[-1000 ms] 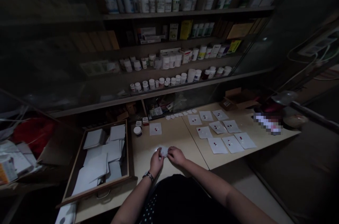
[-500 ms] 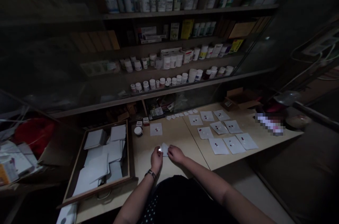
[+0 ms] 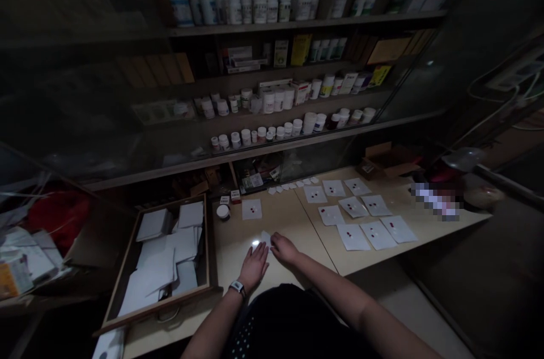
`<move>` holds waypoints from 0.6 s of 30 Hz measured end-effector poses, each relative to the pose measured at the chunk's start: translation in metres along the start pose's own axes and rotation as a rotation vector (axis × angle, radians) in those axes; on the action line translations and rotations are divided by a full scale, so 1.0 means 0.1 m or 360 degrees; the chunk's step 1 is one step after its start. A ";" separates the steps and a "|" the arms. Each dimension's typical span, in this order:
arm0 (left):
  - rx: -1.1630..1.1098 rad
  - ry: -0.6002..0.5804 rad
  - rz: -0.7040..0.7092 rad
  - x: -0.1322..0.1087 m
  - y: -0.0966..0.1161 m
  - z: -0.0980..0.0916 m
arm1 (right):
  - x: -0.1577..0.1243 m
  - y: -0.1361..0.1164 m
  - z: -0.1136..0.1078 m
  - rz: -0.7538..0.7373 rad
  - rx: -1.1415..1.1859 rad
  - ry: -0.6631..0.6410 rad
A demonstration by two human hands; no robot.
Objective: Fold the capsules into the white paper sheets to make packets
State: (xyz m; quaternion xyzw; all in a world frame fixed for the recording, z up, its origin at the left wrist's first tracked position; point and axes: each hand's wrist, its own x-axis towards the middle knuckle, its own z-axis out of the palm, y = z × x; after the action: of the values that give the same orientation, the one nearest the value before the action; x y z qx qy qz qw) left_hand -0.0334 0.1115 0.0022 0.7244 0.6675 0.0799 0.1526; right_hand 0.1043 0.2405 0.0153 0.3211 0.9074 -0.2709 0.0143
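Observation:
A small piece of folded white paper (image 3: 265, 236) lies on the tabletop between my two hands. My left hand (image 3: 254, 265) is laid flat with its fingers stretched out, the fingertips touching the paper's near left side. From the right, my right hand (image 3: 284, 248) has its fingers curled in a pinch at the paper's edge. Beyond them lies a single white paper square (image 3: 246, 213) with dark red pills on it. To the right, several more paper squares (image 3: 361, 243) are spread out, each bearing a few pills.
Small folded paper packets (image 3: 288, 186) line the back of the table (image 3: 293, 214). A white-lidded jar (image 3: 222, 212) stands at the left, beside a wooden drawer (image 3: 208, 257) full of white paper. Shelves above hold medicine bottles (image 3: 260, 6). A cardboard box (image 3: 378, 150) sits back right.
My left hand has let go of its pinch on the paper and flattened onto the table with fingers extended. My right hand stays at the paper's right edge.

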 end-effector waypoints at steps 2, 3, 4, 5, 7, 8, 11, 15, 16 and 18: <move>0.0023 -0.0088 -0.0002 -0.01 -0.01 -0.02 | -0.07 -0.02 0.04 -0.0086 -0.0071 0.0055; 0.0016 -0.0119 -0.0009 -0.01 -0.01 -0.03 | -0.12 -0.02 0.07 -0.0158 -0.0116 0.0065; 0.0002 -0.0140 -0.0017 -0.01 -0.01 -0.04 | -0.17 -0.02 0.10 -0.0238 -0.0160 0.0059; -0.0017 -0.0151 -0.0027 -0.01 0.00 -0.05 | -0.22 0.00 0.13 -0.0314 -0.0194 0.0048; -0.0056 -0.0132 -0.0064 0.00 0.03 -0.08 | -0.32 0.04 0.18 -0.0392 -0.0227 0.0006; -0.0078 -0.0105 -0.0090 0.02 0.04 -0.10 | -0.36 0.06 0.20 -0.0397 -0.0232 -0.0026; -0.0153 0.0019 -0.0170 0.09 0.10 -0.19 | -0.45 0.12 0.20 -0.0361 -0.0214 -0.0111; -0.0251 0.0082 -0.0430 0.32 0.15 -0.33 | -0.45 0.16 0.18 -0.0345 -0.0185 -0.0161; -0.0280 0.0063 -0.0576 0.39 0.16 -0.36 | -0.45 0.16 0.17 -0.0347 -0.0188 -0.0167; -0.0319 0.0068 -0.0757 0.51 0.17 -0.41 | -0.43 0.18 0.18 -0.0353 -0.0194 -0.0174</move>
State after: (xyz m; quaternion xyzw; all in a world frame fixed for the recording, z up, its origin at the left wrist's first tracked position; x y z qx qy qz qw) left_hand -0.0258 0.1654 0.0419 0.5264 0.8110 0.1229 0.2240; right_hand 0.1464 0.2183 0.0005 0.2022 0.9499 -0.2323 0.0531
